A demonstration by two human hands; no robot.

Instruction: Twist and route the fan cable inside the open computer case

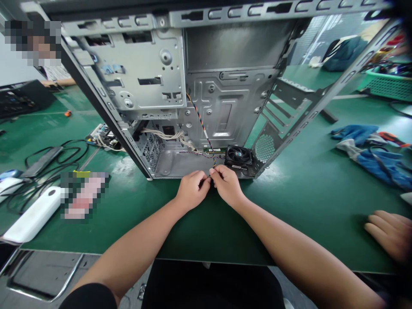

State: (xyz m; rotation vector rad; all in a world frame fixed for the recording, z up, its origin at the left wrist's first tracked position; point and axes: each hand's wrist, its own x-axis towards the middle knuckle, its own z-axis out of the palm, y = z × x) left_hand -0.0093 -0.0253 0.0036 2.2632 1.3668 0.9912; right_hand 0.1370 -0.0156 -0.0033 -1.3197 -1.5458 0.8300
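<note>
An open computer case (222, 124) stands upright on the green table. Out of its drive cage (151, 64) comes a twisted multicoloured cable (200, 118), running down taut toward the front. At the case's lower front edge, my left hand (193, 189) pinches the end of this cable. Close beside it, my right hand (227, 184) also has its fingertips closed on the cable. Whatever sits between the fingertips is mostly hidden. A black cooling fan (238, 155) lies inside the case, just behind my right hand. White wires (170, 135) run along the case's bottom left.
On the left lie black cables (72, 150), a long white device (35, 214) and a circuit board (104, 135). Blue gloves (373, 150) and a green basket (386, 83) are on the right. Another person's hand (388, 231) rests at the right table edge.
</note>
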